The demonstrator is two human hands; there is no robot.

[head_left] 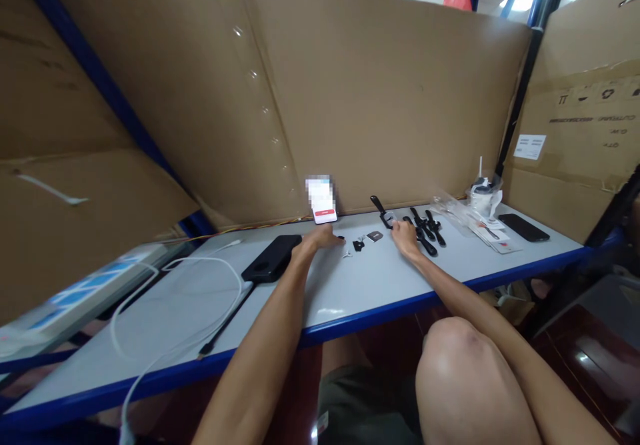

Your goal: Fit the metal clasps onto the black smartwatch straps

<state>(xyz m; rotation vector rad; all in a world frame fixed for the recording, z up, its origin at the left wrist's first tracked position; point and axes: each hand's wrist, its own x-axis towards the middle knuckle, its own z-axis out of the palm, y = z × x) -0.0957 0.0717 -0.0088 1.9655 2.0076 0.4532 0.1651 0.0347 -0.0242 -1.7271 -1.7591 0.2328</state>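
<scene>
My left hand (324, 237) rests low on the table in front of an upright phone with a lit screen (323, 199). Its fingers reach toward a small dark piece (341, 237), and whether they grip it is too small to tell. My right hand (404, 237) has its fingers closed at the lower end of a black strap-like tool with a handle (379, 206). Between the hands lie a square metal plate (375, 236), a small black part (359, 245) and some tiny pieces (347, 254). Several similar black tools (429, 227) lie right of my right hand.
A black power bank (271, 258) and white cables (240, 278) lie left, near a power strip (95, 288). At the right are plastic bags (465, 219), a cup (481, 199) and a dark phone (524, 227). Cardboard (380, 98) walls the back.
</scene>
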